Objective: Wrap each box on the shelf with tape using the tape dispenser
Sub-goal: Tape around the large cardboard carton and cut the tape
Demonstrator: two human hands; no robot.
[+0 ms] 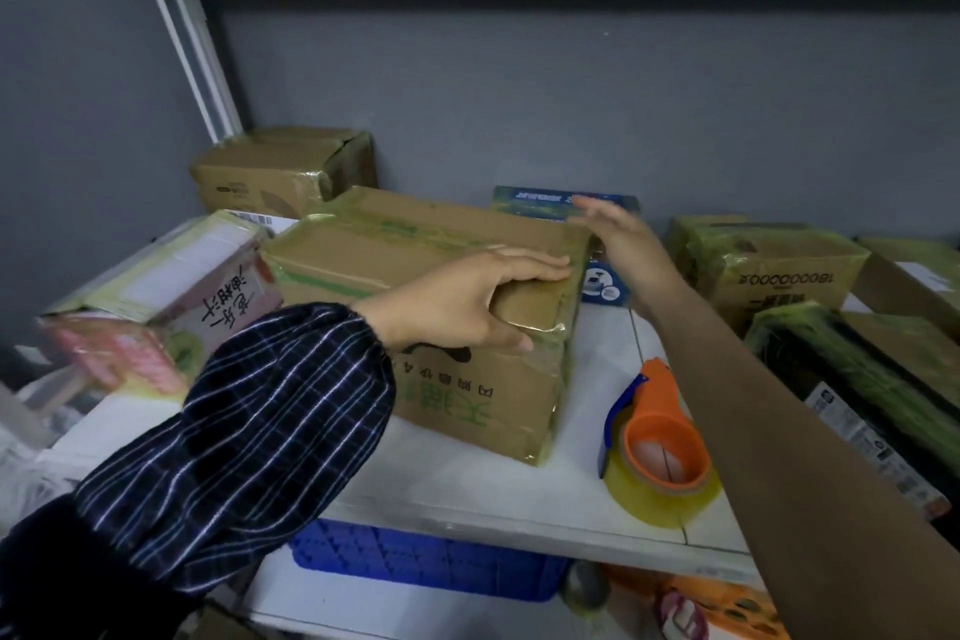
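A large brown cardboard box with green print and shiny tape stands in the middle of the white shelf. My left hand lies on its near right top corner, fingers stretched along the top and thumb down the front face. My right hand is open in the air just past the box's right edge, in front of a small blue box. An orange tape dispenser with a roll of clear yellowish tape lies on the shelf to the right of the big box, held by neither hand.
A pink and white taped box leans at the left. Another brown box stands at the back left. Several taped boxes and a dark package fill the right side. A blue crate sits on the level below.
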